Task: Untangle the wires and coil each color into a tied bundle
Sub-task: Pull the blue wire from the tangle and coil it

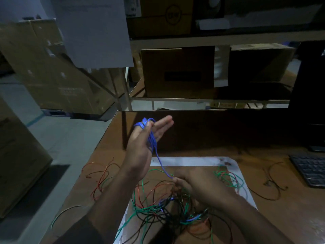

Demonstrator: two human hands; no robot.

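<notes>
My left hand (144,143) is raised over the table, palm up with fingers stretched out, and a blue wire (150,138) is coiled in several turns around it. One strand of the blue wire runs down to my right hand (195,184), which pinches it just above a tangled heap of wires (161,206) in green, red, black and blue. The heap lies on a white sheet (193,161) on the brown table. Loose red wires (102,175) lie to the left and green wires (230,178) to the right.
A dark keyboard (309,169) sits at the right edge, with thin dark wires (270,184) beside it. A cardboard wall (211,127) backs the table. Shelves with cardboard boxes (177,73) stand behind. The table's left edge (98,147) drops to the floor.
</notes>
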